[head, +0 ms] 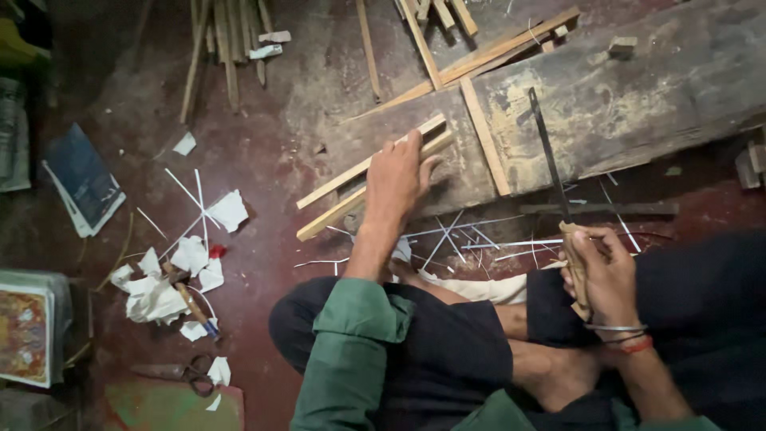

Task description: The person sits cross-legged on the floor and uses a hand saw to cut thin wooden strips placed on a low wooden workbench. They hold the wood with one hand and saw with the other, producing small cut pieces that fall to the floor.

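Right hand (pixel 608 275) clenched round wrapped handle of long dark-bladed knife (pixel 549 156), blade pointing away onto worn grey wooden plank (pixel 638 104). Left hand (pixel 396 179) pressed flat, fingers spread, on two pale wooden slats (pixel 351 187) at plank's near-left end, long axis slanting left-near to right-far. Thin white splinters (pixel 471 239) lay between hands. More slats (pixel 479 56) beyond.

Dark red floor (pixel 263 271), worn & dusty, dim light. Heavy grey plank (pixel 638 104) lies across top right. Loose wood strips (pixel 227 40) piled top centre. White paper scraps (pixel 171 279) scattered left; scissors (pixel 179 372) near bottom left. Blue book (pixel 80 172) at left edge, printed stack (pixel 28 331) below it. Thin slivers (pixel 479 239) litter floor by plank.
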